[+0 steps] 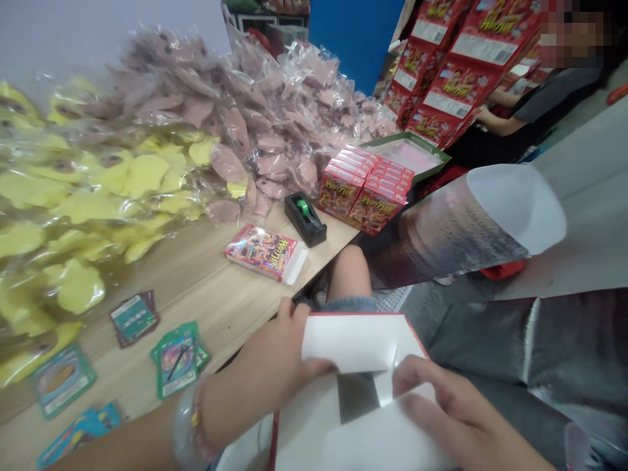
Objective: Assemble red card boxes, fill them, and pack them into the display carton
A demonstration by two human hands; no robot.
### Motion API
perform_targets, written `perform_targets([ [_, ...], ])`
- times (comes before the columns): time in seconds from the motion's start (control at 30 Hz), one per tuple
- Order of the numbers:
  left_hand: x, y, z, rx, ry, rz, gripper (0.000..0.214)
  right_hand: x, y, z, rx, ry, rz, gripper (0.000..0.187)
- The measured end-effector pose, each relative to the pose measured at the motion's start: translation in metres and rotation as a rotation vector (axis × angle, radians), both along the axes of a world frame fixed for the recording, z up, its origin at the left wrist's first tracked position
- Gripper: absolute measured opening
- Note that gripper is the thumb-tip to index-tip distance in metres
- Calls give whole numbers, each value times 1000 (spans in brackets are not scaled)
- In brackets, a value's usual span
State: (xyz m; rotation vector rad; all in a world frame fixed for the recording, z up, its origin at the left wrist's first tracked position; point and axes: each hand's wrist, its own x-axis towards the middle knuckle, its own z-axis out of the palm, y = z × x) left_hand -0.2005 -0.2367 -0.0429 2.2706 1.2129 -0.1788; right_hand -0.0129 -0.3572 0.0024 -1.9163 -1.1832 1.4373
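"Where's the left hand?"

"Just past six o'clock. The left forearm slants in from eight."

"How is it posed?"

"Back of the hand uppermost, knuckles bent toward twelve, thumb stretched out toward three. It's gripping."

"And the right hand?"

"Between four and five, with the right forearm coming in from four. Its fingers curl toward ten, the thumb lies below the index finger, and they pinch together."

"Are the hands touching?"

"No, they're apart."

"Any other part of the body?"

"A bare knee, close to centre, between four and five."
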Motion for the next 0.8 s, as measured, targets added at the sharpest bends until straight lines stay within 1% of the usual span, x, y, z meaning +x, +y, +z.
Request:
perform_targets([
  [0.07, -1, -2, 1, 14, 14, -14, 40, 0, 4, -11, -72, -5, 31, 33],
  [0.1, -1, -3, 1, 21, 17, -23, 36, 0, 5, -17, -93, -72, 70, 32],
  [0.17, -3, -5, 2, 35, 18, -43, 28, 1, 9, -26, -118, -365, 187, 31],
  [0.23, -3, -6, 1, 51, 6, -61, 25, -2, 12, -32, -127, -712, 360, 33],
  [0.27, -4, -6, 0, 56, -5, -65, 25, -4, 13, -34, -130, -846, 452, 32],
  [0.33, -4, -6, -2, 56, -32, -64, 25, -11, 16, -37, -108, -1004, 601, 26],
  [0.37, -4, -6, -3, 54, -49, -61, 24, -15, 16, -39, -87, -1054, 644, 23],
  [0.43, -5, -5, -3, 44, -77, -60, 24, -19, 16, -41, -16, -1130, 664, 21],
  [0.47, -6, -5, -2, 38, -86, -57, 23, -19, 15, -42, 52, -1150, 649, 20],
  [0.53, -9, -5, 1, 22, -104, -47, 23, -11, 11, -41, 255, -1149, 569, 23],
  [0.6, -14, -5, 5, 13, -129, -19, 24, 5, 2, -38, 449, -1090, 410, 37],
  [0.63, -18, -5, 8, 14, -151, 8, 24, 15, -4, -36, 493, -1029, 304, 47],
  [0.67, -21, -4, 11, 19, -181, 38, 25, 24, -11, -36, 488, -932, 194, 59],
  [0.7, -25, -4, 14, 26, -217, 64, 25, 32, -17, -36, 439, -796, 95, 67],
  [0.73, -27, -4, 16, 35, -258, 84, 26, 38, -24, -39, 362, -632, 17, 72],
  [0.8, -31, -4, 20, 51, -347, 91, 25, 41, -31, -48, 188, -319, -109, 77],
])
